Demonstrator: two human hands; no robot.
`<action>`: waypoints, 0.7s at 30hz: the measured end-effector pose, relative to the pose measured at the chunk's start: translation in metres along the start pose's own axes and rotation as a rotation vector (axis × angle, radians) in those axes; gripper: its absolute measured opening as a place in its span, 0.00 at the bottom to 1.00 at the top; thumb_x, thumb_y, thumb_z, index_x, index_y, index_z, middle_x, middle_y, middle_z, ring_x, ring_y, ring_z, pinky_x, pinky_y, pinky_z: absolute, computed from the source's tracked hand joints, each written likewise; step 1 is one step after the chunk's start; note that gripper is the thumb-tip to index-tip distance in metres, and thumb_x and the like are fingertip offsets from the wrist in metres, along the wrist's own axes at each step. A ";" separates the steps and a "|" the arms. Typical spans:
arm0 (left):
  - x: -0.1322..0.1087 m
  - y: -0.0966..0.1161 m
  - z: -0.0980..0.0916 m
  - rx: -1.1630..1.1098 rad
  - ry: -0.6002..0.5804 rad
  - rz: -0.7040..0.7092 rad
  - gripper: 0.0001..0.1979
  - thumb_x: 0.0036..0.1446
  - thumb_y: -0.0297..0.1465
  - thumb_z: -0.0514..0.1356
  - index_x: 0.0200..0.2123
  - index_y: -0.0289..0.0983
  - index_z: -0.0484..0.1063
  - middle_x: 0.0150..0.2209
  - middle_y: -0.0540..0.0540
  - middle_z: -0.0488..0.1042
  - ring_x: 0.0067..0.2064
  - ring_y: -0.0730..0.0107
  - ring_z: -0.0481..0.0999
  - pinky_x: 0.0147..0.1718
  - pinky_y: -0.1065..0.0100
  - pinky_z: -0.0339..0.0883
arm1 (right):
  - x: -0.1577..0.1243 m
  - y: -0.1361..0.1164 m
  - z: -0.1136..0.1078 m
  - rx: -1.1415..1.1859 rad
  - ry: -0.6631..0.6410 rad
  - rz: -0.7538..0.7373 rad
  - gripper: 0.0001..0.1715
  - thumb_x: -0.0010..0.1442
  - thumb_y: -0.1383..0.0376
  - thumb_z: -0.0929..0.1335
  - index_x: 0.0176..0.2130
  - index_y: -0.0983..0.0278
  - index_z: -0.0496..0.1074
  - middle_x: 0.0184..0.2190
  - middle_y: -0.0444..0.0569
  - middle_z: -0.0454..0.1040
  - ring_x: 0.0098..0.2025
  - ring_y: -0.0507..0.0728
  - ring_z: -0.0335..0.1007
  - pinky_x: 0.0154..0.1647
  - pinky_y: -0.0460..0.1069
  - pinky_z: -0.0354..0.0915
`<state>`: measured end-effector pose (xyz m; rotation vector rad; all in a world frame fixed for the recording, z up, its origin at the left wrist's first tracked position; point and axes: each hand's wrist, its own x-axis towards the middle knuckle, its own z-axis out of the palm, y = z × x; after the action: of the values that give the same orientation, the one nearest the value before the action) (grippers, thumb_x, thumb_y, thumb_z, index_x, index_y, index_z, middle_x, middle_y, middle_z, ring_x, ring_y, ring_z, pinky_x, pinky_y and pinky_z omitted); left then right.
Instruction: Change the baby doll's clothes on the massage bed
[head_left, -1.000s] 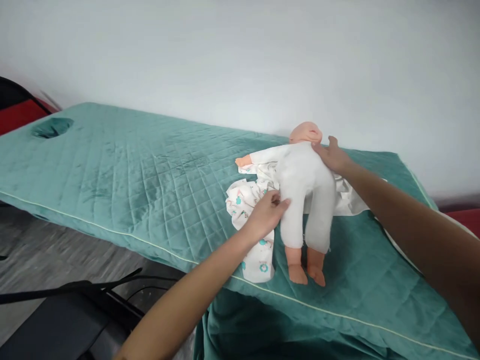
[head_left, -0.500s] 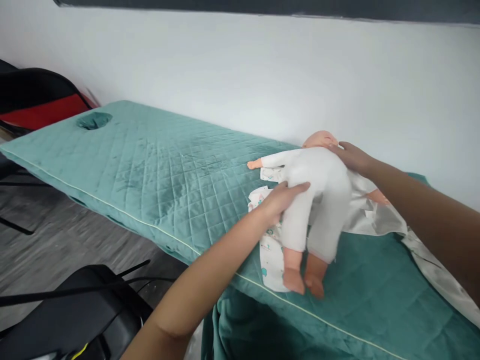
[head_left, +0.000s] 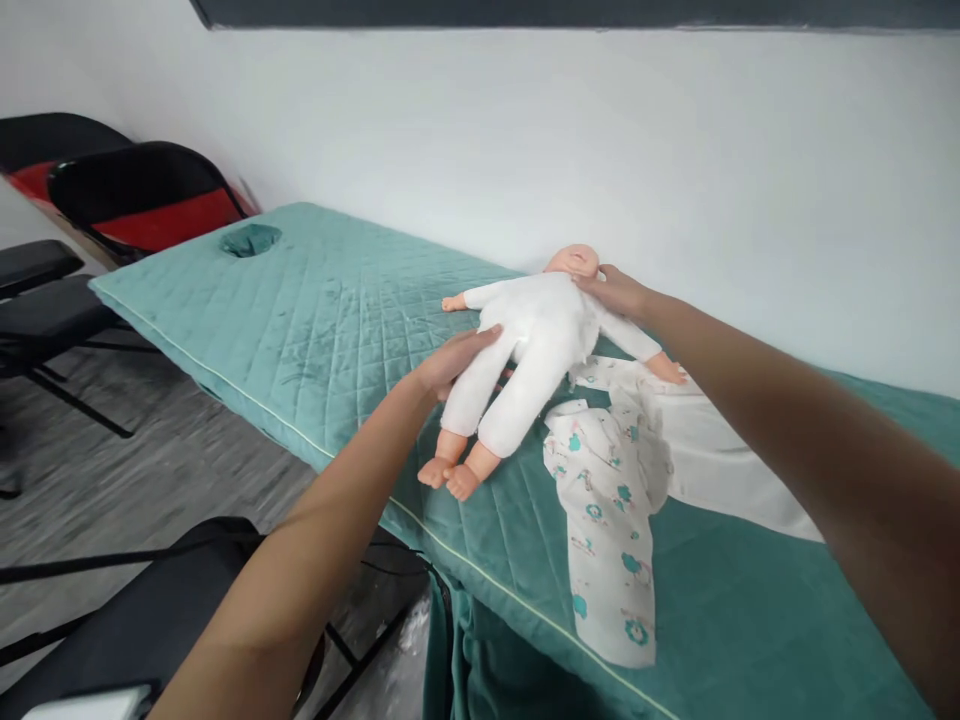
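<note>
A baby doll point(head_left: 536, 325) with a white cloth body lies on the green quilted bed, its head toward the wall and its feet toward the near edge. My left hand point(head_left: 459, 358) grips the doll at its hip and upper leg, the thumb on top and some fingers hidden under the leg. At the neck and shoulder, my right hand point(head_left: 613, 290) holds the doll, its fingers partly out of sight behind it. Right of the doll's legs lie white patterned baby clothes point(head_left: 611, 530). A plain white cloth point(head_left: 731, 460) spreads out beside them.
The bed point(head_left: 360, 320) runs along a white wall, with a face hole point(head_left: 251, 240) at its far left end. Black-and-red folding chairs point(head_left: 150, 195) stand beyond it. A black chair point(head_left: 172, 610) is close by at lower left, with a white object point(head_left: 90, 705) on it.
Both hands have shifted the doll left, off the patterned clothes, which now show fully. The doll lies lower on the bed, its legs angled to the left. The view has turned slightly.
</note>
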<state>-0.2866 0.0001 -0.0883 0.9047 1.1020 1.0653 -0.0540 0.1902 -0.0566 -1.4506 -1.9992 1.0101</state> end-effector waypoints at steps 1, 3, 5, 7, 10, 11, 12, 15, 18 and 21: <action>0.004 -0.001 -0.006 0.003 0.012 0.001 0.26 0.58 0.47 0.61 0.51 0.34 0.70 0.37 0.42 0.79 0.39 0.56 0.79 0.37 0.54 0.75 | 0.007 -0.003 0.006 0.014 -0.002 -0.037 0.39 0.60 0.47 0.71 0.61 0.67 0.65 0.60 0.62 0.68 0.59 0.68 0.67 0.62 0.62 0.64; 0.013 -0.005 -0.016 0.017 0.032 -0.007 0.28 0.55 0.49 0.62 0.51 0.34 0.71 0.36 0.40 0.79 0.41 0.52 0.79 0.38 0.53 0.75 | 0.019 -0.007 0.016 0.035 -0.006 -0.106 0.36 0.61 0.49 0.71 0.60 0.67 0.65 0.59 0.61 0.69 0.60 0.68 0.67 0.63 0.61 0.63; 0.021 -0.011 -0.022 0.035 0.045 -0.018 0.30 0.54 0.50 0.61 0.51 0.33 0.72 0.34 0.40 0.79 0.43 0.51 0.79 0.39 0.53 0.75 | 0.027 -0.005 0.022 0.030 -0.007 -0.149 0.38 0.61 0.49 0.71 0.61 0.67 0.64 0.60 0.61 0.68 0.62 0.69 0.64 0.65 0.61 0.61; 0.027 -0.015 -0.025 0.054 0.039 -0.029 0.29 0.57 0.49 0.59 0.51 0.32 0.71 0.33 0.41 0.79 0.43 0.52 0.79 0.40 0.55 0.75 | 0.032 0.004 0.023 0.001 -0.008 -0.137 0.46 0.59 0.46 0.71 0.65 0.67 0.59 0.64 0.61 0.63 0.65 0.70 0.60 0.66 0.60 0.59; 0.027 -0.016 -0.025 0.101 0.045 -0.036 0.27 0.64 0.46 0.55 0.53 0.27 0.68 0.35 0.41 0.79 0.42 0.59 0.78 0.41 0.58 0.73 | 0.029 0.030 0.011 -0.086 -0.013 -0.021 0.58 0.57 0.38 0.69 0.70 0.67 0.47 0.65 0.62 0.62 0.64 0.69 0.61 0.64 0.59 0.61; 0.023 -0.015 -0.023 0.147 0.091 -0.022 0.27 0.65 0.45 0.54 0.53 0.26 0.68 0.37 0.41 0.79 0.41 0.62 0.77 0.42 0.58 0.72 | 0.023 0.042 0.004 -0.113 -0.004 0.017 0.57 0.59 0.38 0.67 0.70 0.67 0.45 0.63 0.62 0.64 0.62 0.67 0.64 0.63 0.59 0.63; 0.018 -0.014 -0.020 0.215 0.183 0.012 0.25 0.66 0.44 0.54 0.52 0.26 0.68 0.39 0.40 0.79 0.41 0.63 0.77 0.44 0.57 0.71 | 0.016 0.054 -0.004 -0.147 0.017 0.051 0.54 0.61 0.38 0.65 0.70 0.67 0.46 0.59 0.62 0.69 0.59 0.66 0.67 0.61 0.58 0.64; -0.011 -0.014 0.002 0.486 0.583 0.290 0.17 0.63 0.38 0.58 0.49 0.31 0.71 0.46 0.41 0.77 0.47 0.63 0.75 0.50 0.58 0.69 | -0.022 0.091 -0.035 -0.317 0.102 0.153 0.38 0.66 0.43 0.62 0.60 0.69 0.60 0.44 0.60 0.77 0.48 0.66 0.73 0.54 0.58 0.66; -0.045 -0.029 0.044 0.683 0.678 0.633 0.11 0.65 0.35 0.55 0.45 0.36 0.72 0.47 0.44 0.76 0.50 0.65 0.75 0.52 0.62 0.69 | -0.071 0.122 -0.068 -0.609 0.007 0.213 0.29 0.65 0.42 0.61 0.43 0.65 0.69 0.37 0.58 0.76 0.41 0.67 0.73 0.45 0.60 0.67; -0.064 -0.060 0.092 0.872 0.417 0.596 0.13 0.64 0.36 0.57 0.49 0.38 0.71 0.48 0.43 0.76 0.49 0.62 0.75 0.52 0.59 0.69 | -0.118 0.139 -0.097 -0.724 -0.040 0.139 0.23 0.63 0.46 0.66 0.36 0.64 0.70 0.35 0.59 0.75 0.38 0.66 0.71 0.42 0.59 0.66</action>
<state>-0.1917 -0.0812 -0.1094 1.8384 1.7626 1.2964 0.1389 0.1312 -0.0994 -1.9513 -2.4567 0.3536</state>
